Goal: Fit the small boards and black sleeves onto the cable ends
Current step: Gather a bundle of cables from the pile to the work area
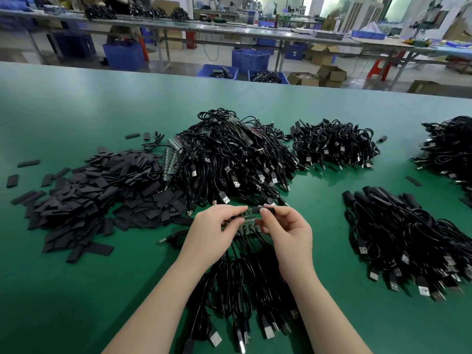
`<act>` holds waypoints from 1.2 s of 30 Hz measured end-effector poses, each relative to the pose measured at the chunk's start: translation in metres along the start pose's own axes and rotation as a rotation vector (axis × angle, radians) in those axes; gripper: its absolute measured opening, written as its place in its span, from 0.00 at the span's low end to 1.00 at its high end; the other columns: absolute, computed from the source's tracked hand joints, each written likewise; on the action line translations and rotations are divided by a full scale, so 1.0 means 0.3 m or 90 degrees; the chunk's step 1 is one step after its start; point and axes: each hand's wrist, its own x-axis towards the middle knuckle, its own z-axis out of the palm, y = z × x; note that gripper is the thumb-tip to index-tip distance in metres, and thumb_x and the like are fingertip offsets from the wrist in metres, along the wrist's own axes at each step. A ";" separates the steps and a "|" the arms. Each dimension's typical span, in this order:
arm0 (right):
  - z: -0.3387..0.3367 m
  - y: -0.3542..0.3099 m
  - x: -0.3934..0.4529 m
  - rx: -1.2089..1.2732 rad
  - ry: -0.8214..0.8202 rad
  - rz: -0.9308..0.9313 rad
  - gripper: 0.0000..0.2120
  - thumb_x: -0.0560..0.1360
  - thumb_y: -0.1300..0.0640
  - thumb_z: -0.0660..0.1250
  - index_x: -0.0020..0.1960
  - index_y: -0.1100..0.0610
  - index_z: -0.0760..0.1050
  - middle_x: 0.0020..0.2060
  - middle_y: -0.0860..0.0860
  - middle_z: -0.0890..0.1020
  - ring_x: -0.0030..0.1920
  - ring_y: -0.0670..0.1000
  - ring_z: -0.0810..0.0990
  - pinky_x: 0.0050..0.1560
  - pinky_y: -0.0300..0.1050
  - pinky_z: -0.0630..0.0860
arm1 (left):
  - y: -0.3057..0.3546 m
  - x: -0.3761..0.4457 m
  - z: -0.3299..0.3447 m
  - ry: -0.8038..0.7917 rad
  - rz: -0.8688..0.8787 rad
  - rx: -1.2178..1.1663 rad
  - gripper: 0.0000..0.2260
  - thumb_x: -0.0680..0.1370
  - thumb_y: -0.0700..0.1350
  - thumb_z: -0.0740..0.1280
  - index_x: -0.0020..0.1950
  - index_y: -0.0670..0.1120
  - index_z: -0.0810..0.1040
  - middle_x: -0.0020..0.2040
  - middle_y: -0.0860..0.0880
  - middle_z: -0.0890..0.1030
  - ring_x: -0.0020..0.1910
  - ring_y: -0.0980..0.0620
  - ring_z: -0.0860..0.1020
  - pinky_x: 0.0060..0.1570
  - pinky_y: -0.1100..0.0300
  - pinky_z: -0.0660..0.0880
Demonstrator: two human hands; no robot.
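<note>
My left hand grips a strip of small green boards whose black cables hang down toward me. My right hand pinches a short black sleeve at the strip's upper right end. Both hands hover over the green table, just in front of the big tangle of USB cables. A heap of flat black sleeves lies to the left of my hands.
More cable piles lie at the back right, far right and near right, the last with sleeved ends. Strips of boards poke from the big pile's left side. Stray sleeves dot the table's left part.
</note>
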 end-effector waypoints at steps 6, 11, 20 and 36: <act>0.006 0.002 -0.006 -0.023 0.010 -0.022 0.12 0.74 0.64 0.73 0.45 0.47 0.85 0.44 0.51 0.87 0.45 0.53 0.86 0.44 0.36 0.79 | 0.001 -0.002 0.003 -0.018 -0.004 -0.033 0.12 0.77 0.41 0.70 0.59 0.53 0.83 0.51 0.67 0.78 0.55 0.71 0.75 0.52 0.78 0.68; -0.005 -0.006 0.000 -0.007 0.035 -0.022 0.09 0.75 0.63 0.72 0.44 0.49 0.85 0.43 0.52 0.87 0.44 0.52 0.86 0.42 0.36 0.79 | -0.003 0.001 0.003 0.024 -0.035 -0.045 0.12 0.77 0.42 0.69 0.58 0.55 0.83 0.50 0.67 0.79 0.55 0.70 0.75 0.53 0.78 0.68; -0.007 0.005 -0.001 -0.038 0.015 -0.025 0.05 0.75 0.62 0.73 0.44 0.52 0.84 0.41 0.52 0.87 0.42 0.49 0.86 0.42 0.36 0.79 | -0.001 0.002 0.000 0.020 -0.030 -0.055 0.12 0.77 0.41 0.70 0.58 0.55 0.83 0.50 0.66 0.80 0.55 0.70 0.76 0.55 0.76 0.69; -0.006 0.001 -0.010 -0.094 -0.001 -0.040 0.07 0.75 0.62 0.73 0.46 0.49 0.83 0.45 0.50 0.86 0.45 0.49 0.85 0.50 0.41 0.81 | -0.008 0.001 -0.003 -0.001 -0.027 -0.073 0.13 0.77 0.41 0.70 0.58 0.56 0.82 0.51 0.65 0.80 0.53 0.70 0.76 0.51 0.78 0.68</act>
